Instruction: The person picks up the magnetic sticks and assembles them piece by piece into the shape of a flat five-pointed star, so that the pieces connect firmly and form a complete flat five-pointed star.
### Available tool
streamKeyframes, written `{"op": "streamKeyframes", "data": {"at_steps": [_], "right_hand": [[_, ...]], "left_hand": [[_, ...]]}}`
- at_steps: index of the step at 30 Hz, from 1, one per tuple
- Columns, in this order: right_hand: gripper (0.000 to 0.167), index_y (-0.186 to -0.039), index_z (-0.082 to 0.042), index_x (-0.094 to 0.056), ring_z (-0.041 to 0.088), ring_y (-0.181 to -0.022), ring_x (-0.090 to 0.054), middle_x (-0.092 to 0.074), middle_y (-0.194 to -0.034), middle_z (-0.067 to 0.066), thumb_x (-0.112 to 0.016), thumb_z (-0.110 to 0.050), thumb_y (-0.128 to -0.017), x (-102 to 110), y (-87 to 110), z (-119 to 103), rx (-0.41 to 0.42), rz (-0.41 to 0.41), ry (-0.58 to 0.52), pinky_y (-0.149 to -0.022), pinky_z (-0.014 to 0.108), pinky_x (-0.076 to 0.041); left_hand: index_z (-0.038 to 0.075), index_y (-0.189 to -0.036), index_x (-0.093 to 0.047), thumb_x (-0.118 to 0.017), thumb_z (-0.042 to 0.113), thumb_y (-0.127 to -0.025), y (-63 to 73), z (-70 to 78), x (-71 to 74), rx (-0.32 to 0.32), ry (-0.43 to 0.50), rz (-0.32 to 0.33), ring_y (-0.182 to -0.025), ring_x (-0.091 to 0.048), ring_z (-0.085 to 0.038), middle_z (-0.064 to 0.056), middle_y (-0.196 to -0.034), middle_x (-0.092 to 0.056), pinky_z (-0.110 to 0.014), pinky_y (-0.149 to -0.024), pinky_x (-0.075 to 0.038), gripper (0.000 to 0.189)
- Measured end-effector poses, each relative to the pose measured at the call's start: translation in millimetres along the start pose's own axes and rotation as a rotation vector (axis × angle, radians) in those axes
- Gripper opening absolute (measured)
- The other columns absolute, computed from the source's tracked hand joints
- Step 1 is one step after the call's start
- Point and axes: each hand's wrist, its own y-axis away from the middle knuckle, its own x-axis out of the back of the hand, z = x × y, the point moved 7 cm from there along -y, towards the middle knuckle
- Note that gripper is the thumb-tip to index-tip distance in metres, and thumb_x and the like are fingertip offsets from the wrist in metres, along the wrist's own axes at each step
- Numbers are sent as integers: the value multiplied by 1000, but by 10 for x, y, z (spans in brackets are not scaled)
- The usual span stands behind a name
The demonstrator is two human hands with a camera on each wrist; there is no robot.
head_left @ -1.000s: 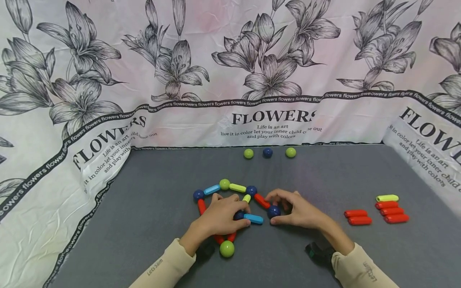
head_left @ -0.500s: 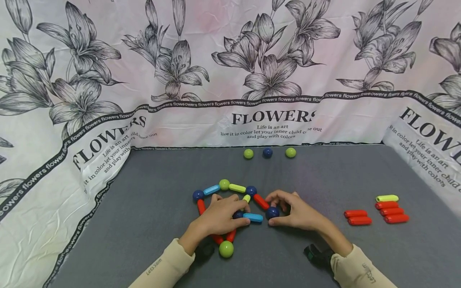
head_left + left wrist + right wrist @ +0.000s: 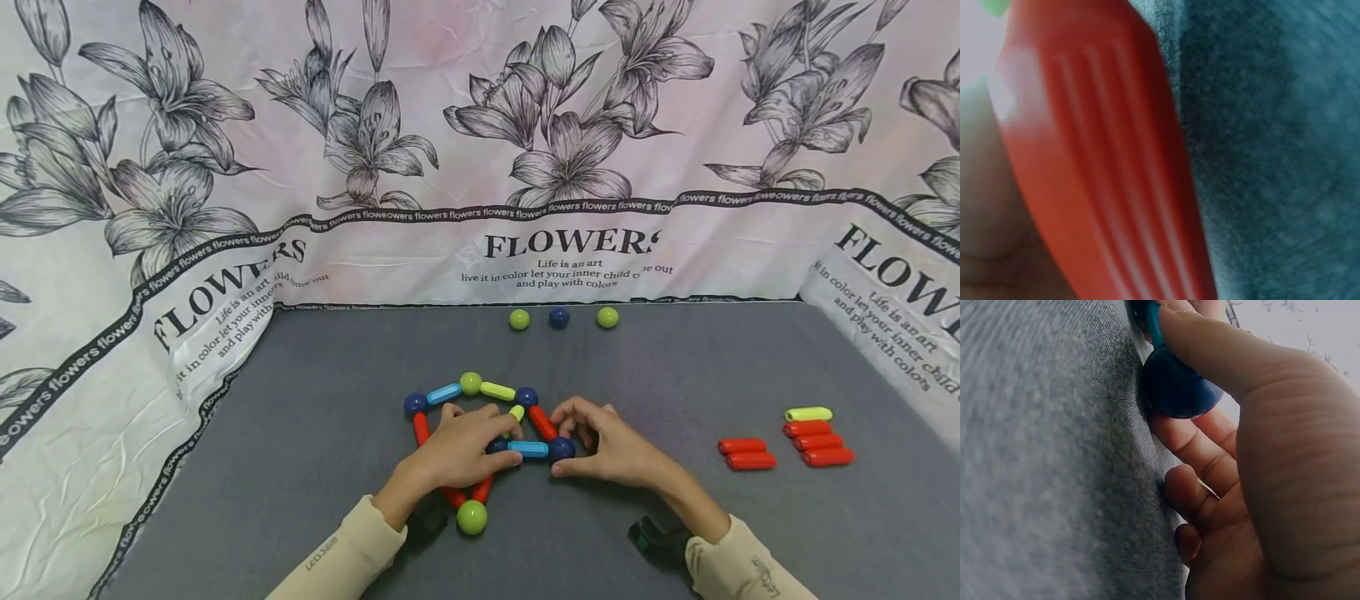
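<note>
A flat frame of magnetic sticks and balls lies on the grey table. My left hand point(image 3: 457, 450) lies over its middle and pinches a dark blue ball point(image 3: 495, 447), hiding part of the frame. From that ball a light blue stick point(image 3: 528, 450) runs right to another dark blue ball point(image 3: 562, 449), which my right hand point(image 3: 618, 446) holds between thumb and fingers. In the right wrist view this ball point(image 3: 1179, 384) meets the stick's end. A red stick point(image 3: 542, 422) slants up from it to a third blue ball point(image 3: 527, 397). Close to the left wrist camera is a red stick point(image 3: 1104, 156).
Two green balls and a blue ball point(image 3: 558, 317) stand in a row at the back edge. At right lie several loose red sticks point(image 3: 817, 443) and a yellow-green stick point(image 3: 808, 414). A green ball point(image 3: 472, 517) forms the frame's near corner. A flowered cloth point(image 3: 570, 250) hangs behind.
My right hand has moved left with its blue ball, closing the gap to the light blue stick's end. The attached red stick has swung with it. My left hand has stayed in place.
</note>
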Motion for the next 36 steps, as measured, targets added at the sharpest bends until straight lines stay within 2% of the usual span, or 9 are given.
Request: {"op": "streamKeyframes", "data": {"at_steps": [6, 10, 13, 17, 21, 25, 30, 34, 36], "right_hand": [[54, -116, -27, -60, 10, -74, -47, -62, -94, -12, -92, -38, -73, -6, -1, -7, 11, 3, -14, -76, 34, -27], [53, -115, -27, -60, 11, -73, -49, -62, -93, -11, -92, -36, -74, 0, -8, -26, 35, 11, -20, -76, 34, -28], [49, -113, -27, -61, 11, -72, -50, -62, -92, -11, -91, -35, -75, 13, -9, -35, 59, 23, -16, -76, 34, -30], [40, -109, -24, -63, 12, -69, -51, -62, -90, -8, -89, -31, -78, 37, -9, -50, 93, 48, -15, -72, 31, -37], [35, -104, -22, -65, 13, -65, -50, -62, -86, -6, -89, -28, -80, 47, -15, -45, 108, 70, -13, -63, 27, -40], [37, -103, -27, -64, 9, -67, -50, -62, -86, -10, -90, -32, -77, 40, -18, -16, 89, 74, 19, -68, 28, -37], [31, -102, -32, -70, 9, -67, -51, -67, -87, -13, -89, -30, -78, -3, -10, -48, 128, 28, -11, -68, 28, -38], [24, -106, -25, -77, 12, -68, -53, -73, -90, -7, -85, -18, -84, -64, 1, -146, 247, -53, -110, -62, 27, -42], [22, -107, -19, -79, 12, -69, -55, -74, -92, -2, -81, -13, -86, -88, 8, -184, 289, -87, -163, -64, 27, -44]], "left_hand": [[34, -115, -64, -68, 45, -97, -1, -3, 0, 6, -2, -21, -82, -51, -3, 12, -96, -56, -48, -93, -28, 22], [38, -133, -59, -72, 48, -93, 11, -8, 10, 9, 16, -65, -99, -57, -4, 10, -115, -61, -49, -95, -27, 43], [41, -147, -46, -74, 50, -90, 25, -19, 26, 29, 12, -89, -120, -57, -10, 6, -136, -59, -54, -101, -27, 64], [35, -155, -37, -74, 55, -88, 53, -32, 76, 77, -41, -63, -129, -53, -20, 5, -149, -55, -61, -109, -24, 80], [21, -141, -56, -73, 57, -87, 70, -52, 122, 136, -118, -8, -119, -53, -22, 4, -135, -63, -64, -111, -21, 68], [18, -120, -68, -73, 58, -86, 81, -60, 179, 155, -219, 25, -114, -53, -23, 1, -116, -66, -68, -113, -20, 53], [22, -127, -69, -74, 48, -90, 108, -88, 252, 100, -275, 53, -117, -51, -24, 1, -116, -66, -72, -114, -13, 45], [26, -133, -65, -73, 30, -94, 128, -116, 291, 42, -285, 91, -121, -52, -25, 1, -119, -67, -74, -115, -13, 40], [27, -133, -65, -72, 21, -96, 128, -125, 302, 19, -274, 110, -124, -52, -26, 1, -119, -68, -74, -115, -14, 38]]}}
